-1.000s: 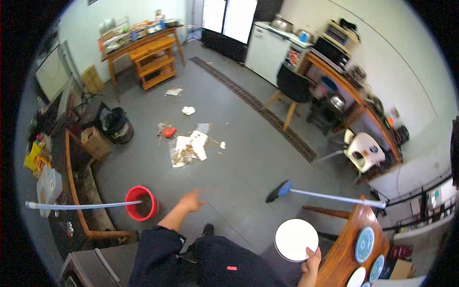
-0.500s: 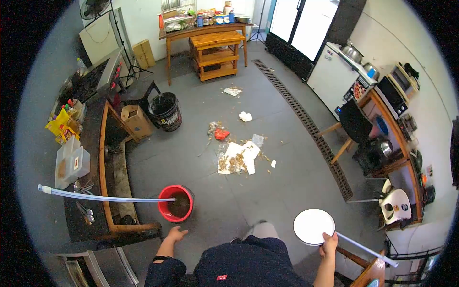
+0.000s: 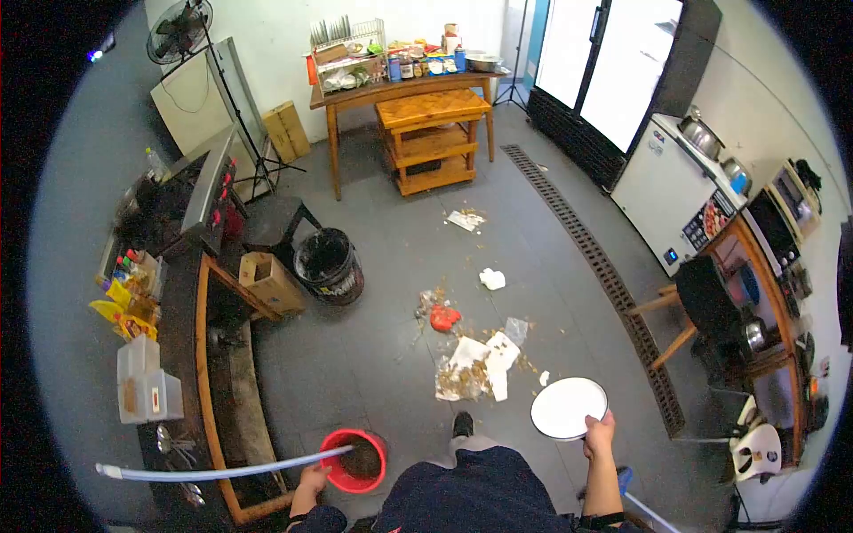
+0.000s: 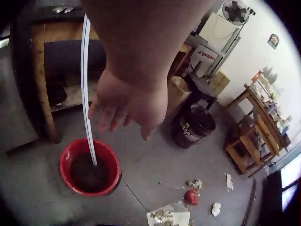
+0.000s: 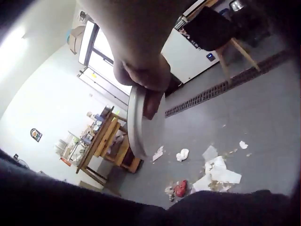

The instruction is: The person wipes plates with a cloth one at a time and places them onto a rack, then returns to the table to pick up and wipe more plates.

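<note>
My right hand (image 3: 601, 435) grips a round white plate (image 3: 569, 409) by its near edge, thumb on the upper face. In the right wrist view the plate (image 5: 136, 123) shows nearly edge-on, with fingers beneath it. My left hand (image 3: 311, 481) is beside a red bucket (image 3: 327, 441), near its rim. The left wrist view shows that hand (image 4: 131, 103) with loosely extended fingers, holding nothing. A long pale pole (image 4: 85, 75) leans out of the bucket, its lower end hidden in dark contents. Several papers (image 3: 500, 362) with scattered brown scraps lie on the floor ahead.
A red crumpled bag (image 3: 444, 318) and a white wad (image 3: 491, 279) lie farther off. A black bucket (image 3: 330, 266) and cardboard box (image 3: 269, 282) stand left. A drain grate (image 3: 586, 258) crosses the floor. A blue broom (image 3: 625, 480) is by my right forearm; a black chair (image 3: 711, 298) stands right.
My left hand has lowered from pointing forward to beside the red bucket. The plate stays in my right hand. The view has turned left, and the wooden table with blue plates has left it.
</note>
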Available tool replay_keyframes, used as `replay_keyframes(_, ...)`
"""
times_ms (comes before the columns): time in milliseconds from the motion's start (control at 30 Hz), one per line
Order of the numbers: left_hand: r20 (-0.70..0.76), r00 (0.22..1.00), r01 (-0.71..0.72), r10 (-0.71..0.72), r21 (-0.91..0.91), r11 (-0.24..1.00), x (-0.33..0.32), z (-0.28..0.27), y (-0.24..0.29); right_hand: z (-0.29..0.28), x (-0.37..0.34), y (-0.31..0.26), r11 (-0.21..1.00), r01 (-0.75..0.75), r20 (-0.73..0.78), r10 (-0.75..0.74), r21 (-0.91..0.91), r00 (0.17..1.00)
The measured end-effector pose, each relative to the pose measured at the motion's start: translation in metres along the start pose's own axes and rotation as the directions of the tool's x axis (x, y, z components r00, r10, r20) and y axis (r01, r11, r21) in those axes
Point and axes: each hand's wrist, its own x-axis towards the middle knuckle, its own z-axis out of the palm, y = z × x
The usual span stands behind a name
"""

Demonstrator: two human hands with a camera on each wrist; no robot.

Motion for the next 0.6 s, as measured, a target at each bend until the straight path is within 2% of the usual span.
replay_keyframes(33, 0.012, 1.000, 0.009, -0.009, -0.007, 1.000, 0.009, -0.011, 0.006, 0.025, 0.014, -0.009, 1.000, 0.003, 0.025, -0.003, -0.014, 1.000)
replay_keyframes(100, -0.072, 0.996, 0.043, -0.054, -0.141, 0.989, 0.019, -0.022, 0.023, 0.077, 0.037, -0.033, 0.999, 0.003, 0.087, 0.000, -0.034, 0.996)
replay_keyframes(167, -0.011, 0.984, 0.164, -0.180, -0.354, 0.921, 0.025, -0.031, 0.053, 0.133, 0.057, -0.060, 0.999, -0.003, 0.162, 0.010, -0.047, 0.987)
replay_keyframes(233, -0.050, 0.999, -0.001, -0.015, -0.315, 0.949, 0.031, -0.041, 0.072, 0.186, 0.084, -0.077, 0.988, 0.015, 0.258, 0.026, -0.155, 0.966)
replay_keyframes(300, -0.040, 0.992, 0.100, -0.117, -0.289, 0.952, 0.054, -0.045, 0.083, 0.239, 0.113, -0.083, 0.972, 0.061, 0.329, 0.018, -0.228, 0.944)
replay_keyframes(367, 0.015, 0.980, 0.184, -0.199, -0.454, 0.872, 0.083, -0.059, 0.095, 0.294, 0.147, -0.083, 0.956, 0.126, 0.376, -0.017, -0.267, 0.926)
replay_keyframes(467, 0.186, 0.932, 0.362, -0.311, -0.466, 0.807, 0.157, -0.091, 0.104, 0.373, 0.190, -0.084, 0.949, 0.195, 0.374, -0.092, -0.249, 0.923)
replay_keyframes(567, 0.021, 0.963, 0.267, -0.269, -0.192, 0.944, 0.288, -0.101, 0.078, 0.457, 0.205, -0.113, 0.997, 0.024, 0.303, 0.001, -0.080, 0.953)
replay_keyframes(600, 0.212, 0.912, 0.350, -0.352, 0.047, 0.936, 0.318, -0.129, 0.103, 0.489, 0.189, -0.147, 0.973, -0.031, 0.260, 0.092, -0.229, 0.961)
